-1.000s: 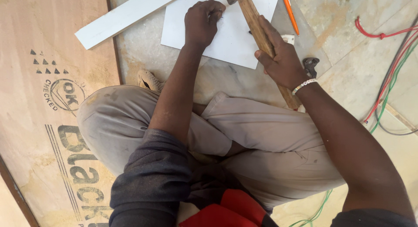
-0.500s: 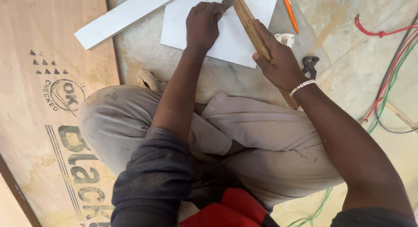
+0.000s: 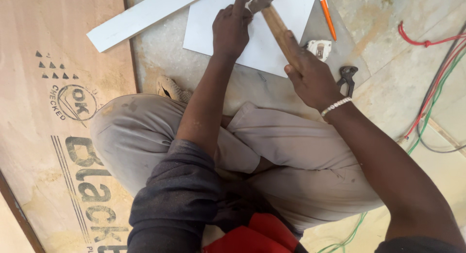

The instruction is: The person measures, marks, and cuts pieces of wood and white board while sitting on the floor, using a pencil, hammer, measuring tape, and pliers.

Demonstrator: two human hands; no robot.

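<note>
1. Hammer (image 3: 274, 22): wooden handle with a dark metal head. Its long axis runs diagonally, from the lower right, where it is gripped, up and to the left. The head points toward the top edge of the view and sits just beside the left fingertips.
2. Right hand (image 3: 310, 75): closed in a fist around the lower part of the handle, thumb laid along the wood. A white beaded bracelet (image 3: 336, 106) circles the wrist.
3. Left hand (image 3: 230, 29): palm down on the white sheet (image 3: 291, 10), fingers curled and drawn together at the tips, close against the hammer head. Whether they pinch something small cannot be told.
4. White sheet: flat, rectangular, lying on the stone floor (image 3: 388, 34) under both the left hand and the hammer.
5. White strip (image 3: 141, 17): long and narrow, lying at a slant to the left of the sheet, well apart from the hands.
6. Orange pencil (image 3: 327, 15): on the right edge of the sheet, its long axis near vertical in the view.
7. Tape measure (image 3: 319, 49): small, pale, just beside the right hand.
8. Pincers (image 3: 347, 78): dark, on the floor to the right of the right wrist.
9. Coloured wires (image 3: 432, 78): red, green and dark, running along the far right.
10. Plywood board (image 3: 58, 112): printed, at the left of the crossed legs.
</note>
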